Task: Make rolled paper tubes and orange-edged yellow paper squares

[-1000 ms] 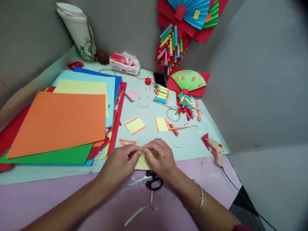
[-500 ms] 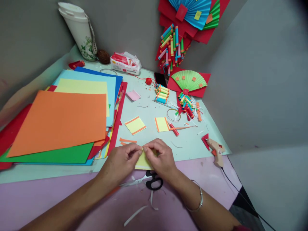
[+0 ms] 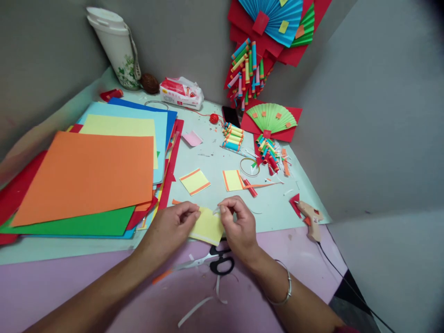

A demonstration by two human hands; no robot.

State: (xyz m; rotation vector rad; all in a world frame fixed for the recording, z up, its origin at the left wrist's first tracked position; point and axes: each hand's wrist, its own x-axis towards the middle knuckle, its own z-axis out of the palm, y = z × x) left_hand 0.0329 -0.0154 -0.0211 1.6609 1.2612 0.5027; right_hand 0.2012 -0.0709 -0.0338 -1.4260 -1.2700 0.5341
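A yellow paper piece [image 3: 207, 226] with a pale strip along its lower edge is pinched at its upper left corner by my left hand [image 3: 175, 226]. Closed just beyond the paper's upper right side, my right hand [image 3: 239, 226] pinches a thin whitish tape backing strip [image 3: 216, 211]. Below the paper lie scissors [image 3: 222, 265] with black handles, blades pointing left. An orange paper strip [image 3: 162, 276] sits by the blade tips. Two yellow paper pieces with orange edges, one at left [image 3: 194, 181] and one at right [image 3: 232, 180], lie beyond my hands.
Stacked coloured paper [image 3: 90, 175] fills the left side. A glue gun [image 3: 313, 219] with its cable lies at right. Toward the back are rolled paper tubes [image 3: 233, 136], a green paper fan [image 3: 272, 118], a tissue pack [image 3: 182, 92] and a white cup [image 3: 118, 51]. White scraps [image 3: 194, 311] lie nearest me.
My hands, together at the paper's top edge before, have moved apart. My right hand has drawn up and right with the whitish strip, and more of the yellow paper shows.
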